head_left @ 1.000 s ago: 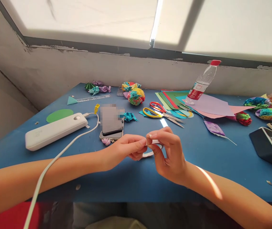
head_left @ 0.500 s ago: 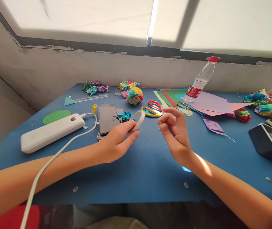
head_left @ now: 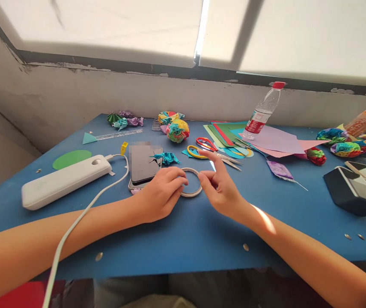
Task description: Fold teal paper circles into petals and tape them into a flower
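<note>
A thin white tape ring (head_left: 191,195) lies flat on the blue table (head_left: 183,239) between my hands. My left hand (head_left: 160,194) rests beside it with curled fingers pinching the ring's left edge. My right hand (head_left: 219,186) hovers just right of the ring with fingers apart and the forefinger stretched out. Its thumb is close to the ring's right edge, and nothing shows in it.
A phone (head_left: 144,164) and a white power bank (head_left: 63,182) with its cable (head_left: 83,214) lie to the left. Beyond are yellow scissors (head_left: 195,152), red scissors (head_left: 205,142), a colourful paper ball (head_left: 177,130), paper sheets (head_left: 275,139) and a bottle (head_left: 261,113). A black box (head_left: 352,192) sits at right.
My hands, first pinched together over the ring, drew apart. My left hand lifted the ring, then lowered it flat onto the table. My right hand opened.
</note>
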`<state>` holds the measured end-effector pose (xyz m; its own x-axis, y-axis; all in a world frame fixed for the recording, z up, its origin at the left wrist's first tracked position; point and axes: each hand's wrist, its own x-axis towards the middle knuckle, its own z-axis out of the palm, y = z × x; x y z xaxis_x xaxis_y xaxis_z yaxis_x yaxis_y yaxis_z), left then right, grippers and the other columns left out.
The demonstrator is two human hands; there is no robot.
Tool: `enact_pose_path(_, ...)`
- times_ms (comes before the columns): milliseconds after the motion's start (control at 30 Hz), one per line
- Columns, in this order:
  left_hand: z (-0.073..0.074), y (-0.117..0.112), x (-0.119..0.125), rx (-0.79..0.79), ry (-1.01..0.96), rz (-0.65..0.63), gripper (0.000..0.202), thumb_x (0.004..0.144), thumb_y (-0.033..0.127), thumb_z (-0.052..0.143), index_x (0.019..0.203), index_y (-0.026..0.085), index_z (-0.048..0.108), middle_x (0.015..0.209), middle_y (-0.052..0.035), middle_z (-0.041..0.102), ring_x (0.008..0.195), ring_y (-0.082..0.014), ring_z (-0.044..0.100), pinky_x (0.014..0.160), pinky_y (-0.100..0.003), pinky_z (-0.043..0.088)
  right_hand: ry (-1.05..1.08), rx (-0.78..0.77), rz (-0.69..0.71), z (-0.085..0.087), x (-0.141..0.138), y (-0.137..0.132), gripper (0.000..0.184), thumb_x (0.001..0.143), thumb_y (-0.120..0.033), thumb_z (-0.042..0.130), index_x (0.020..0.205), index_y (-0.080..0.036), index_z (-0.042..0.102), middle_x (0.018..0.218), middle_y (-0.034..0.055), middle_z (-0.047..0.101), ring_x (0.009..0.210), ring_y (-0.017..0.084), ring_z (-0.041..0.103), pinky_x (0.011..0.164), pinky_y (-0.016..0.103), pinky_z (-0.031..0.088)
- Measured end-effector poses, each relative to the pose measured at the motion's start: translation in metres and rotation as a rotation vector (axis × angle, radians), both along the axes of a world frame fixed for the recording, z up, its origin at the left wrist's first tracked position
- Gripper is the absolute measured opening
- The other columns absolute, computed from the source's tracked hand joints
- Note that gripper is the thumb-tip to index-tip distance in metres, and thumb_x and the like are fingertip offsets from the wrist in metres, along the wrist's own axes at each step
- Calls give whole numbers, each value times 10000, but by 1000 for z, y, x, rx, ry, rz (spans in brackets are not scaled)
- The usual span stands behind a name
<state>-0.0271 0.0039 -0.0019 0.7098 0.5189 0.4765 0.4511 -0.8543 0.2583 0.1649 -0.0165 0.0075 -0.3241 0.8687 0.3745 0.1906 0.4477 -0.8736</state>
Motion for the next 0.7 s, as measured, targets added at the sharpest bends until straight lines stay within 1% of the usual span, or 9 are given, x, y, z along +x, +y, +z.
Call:
enact_pose_path(67, 5, -3, 0, -146, -102, 53, 202, 920, 146, 353, 981, 150, 546, 1036, -109, 558, 1000, -210, 514, 907, -371, 422, 15, -77, 43, 3, 1, -1, 463, 912, -193, 410, 1338, -213, 231, 507, -114, 248, 428, 75, 187, 403, 207, 177)
enact_pose_path(133, 9, -4, 0, -258, -185, 87, 195, 937, 194, 349, 962, 165, 540, 1002, -85, 565, 965, -194, 517, 886, -348, 424, 18, -128, 107, 5, 2, -1, 497, 908, -199, 423, 1357, -225, 210, 499, -119, 246, 428, 73, 181, 400, 200, 169)
enact_pose_path(200, 11, -4, 1, -350, -247, 130, 191, 946, 247, 359, 992, 174, 529, 1007, -73, 572, 963, -192, 518, 880, -342, 420, 11, -170, 162, 4, 2, 1, 491, 908, -215, 431, 1352, -231, 223, 497, -119, 260, 431, 72, 200, 406, 193, 181)
enact_pose_path(333, 7, -1, 3, -486, -365, 242, 244, 930, 333, 415, 1095, 173, 498, 1097, -78, 565, 959, -192, 529, 864, -343, 433, 12, -283, 211, 0, 4, 7, 388, 908, -287, 443, 1269, -223, 314, 492, -111, 339, 434, 73, 296, 431, 187, 250)
enact_pose_path(400, 5, 1, 3, -522, -401, 261, 271, 921, 348, 432, 1116, 171, 495, 1117, -80, 561, 946, -189, 539, 855, -342, 441, 15, -330, 218, -1, 5, 9, 356, 901, -318, 456, 1222, -205, 349, 489, -102, 386, 446, 78, 336, 452, 195, 285)
enact_pose_path(467, 4, 3, 3, -540, -408, 244, 266, 917, 350, 437, 1102, 174, 510, 1102, -74, 572, 937, -188, 549, 849, -336, 446, 15, -362, 232, -1, 5, 10, 334, 893, -329, 471, 1185, -197, 376, 489, -95, 413, 460, 82, 353, 471, 204, 307)
enact_pose_path(567, 5, 3, 3, -521, -385, 203, 212, 911, 334, 446, 1011, 180, 551, 1010, -56, 600, 909, -185, 556, 821, -318, 449, 28, -410, 264, 2, 4, 9, 300, 889, -326, 480, 1149, -200, 398, 482, -100, 399, 466, 82, 350, 493, 215, 326)
enact_pose_path(700, 8, 1, 3, -456, -348, 214, 181, 900, 324, 458, 912, 185, 575, 880, -30, 600, 835, -174, 543, 748, -294, 441, 50, -446, 309, 5, 3, 6, 282, 881, -317, 497, 1123, -197, 418, 495, -100, 388, 484, 81, 371, 512, 216, 333)
